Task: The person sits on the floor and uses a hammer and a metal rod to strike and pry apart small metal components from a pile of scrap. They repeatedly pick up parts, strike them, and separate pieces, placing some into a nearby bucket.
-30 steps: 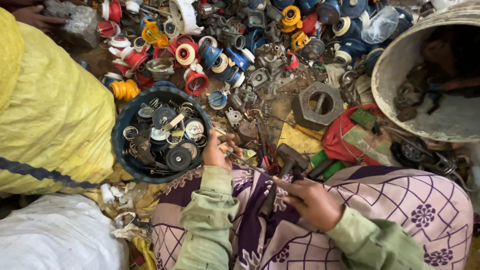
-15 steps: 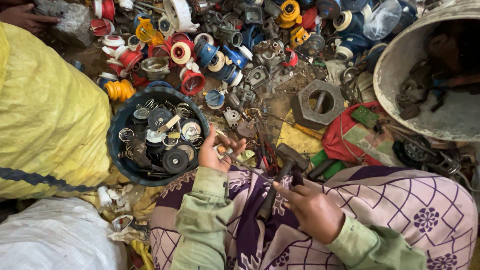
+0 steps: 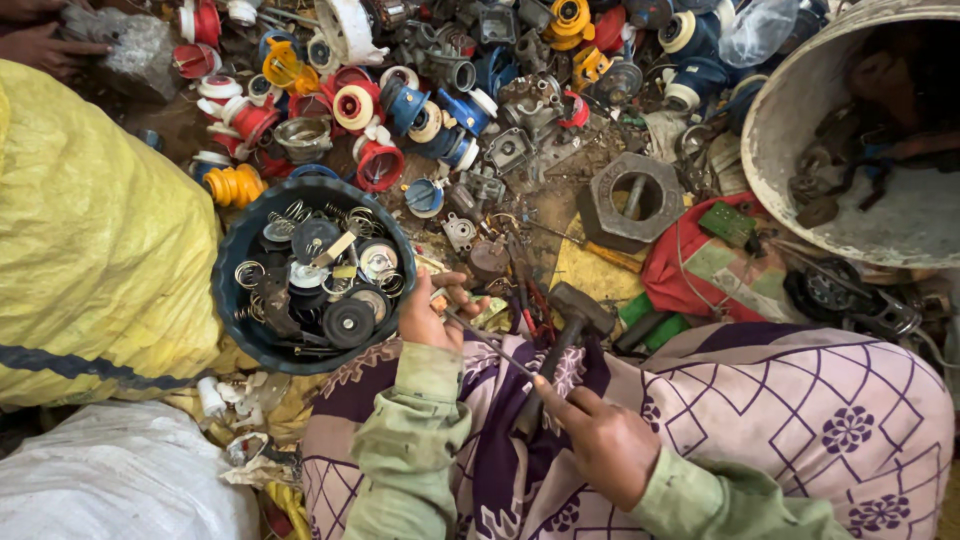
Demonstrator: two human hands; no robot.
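Left hand: your left hand (image 3: 432, 315) rests just beside the rim of the dark round tub (image 3: 232, 300), fingers curled and pinching one end of a thin metal rod (image 3: 490, 345); what else the fingertips grip is too small to tell.
Right hand: your right hand (image 3: 600, 445) lies low over your lap, closed around the handle of a hammer (image 3: 562, 335), forefinger stretched along the shaft.
Hammer: its dark head sits above your knee, tilted up toward the scrap heap, handle running back into the right fist.
Rod: it slants between the two hands, crossing the patterned purple cloth (image 3: 800, 410) on your lap.
Tub: it holds springs, black discs and small round metal parts, and stands between the yellow sack (image 3: 90, 240) and your left wrist.
Scrap heap: red, blue and yellow plastic fittings (image 3: 380, 110) with grey metal housings cover the ground beyond the tub.
Hexagonal block: a big grey hexagonal block (image 3: 628, 200) lies past the hammer head, near a red bag (image 3: 690, 270).
Pale drum: a worn pale drum (image 3: 800, 120) at upper right holds rusty pieces.
Other person: another person's hand (image 3: 45, 45) shows at the top left corner, well apart from yours.
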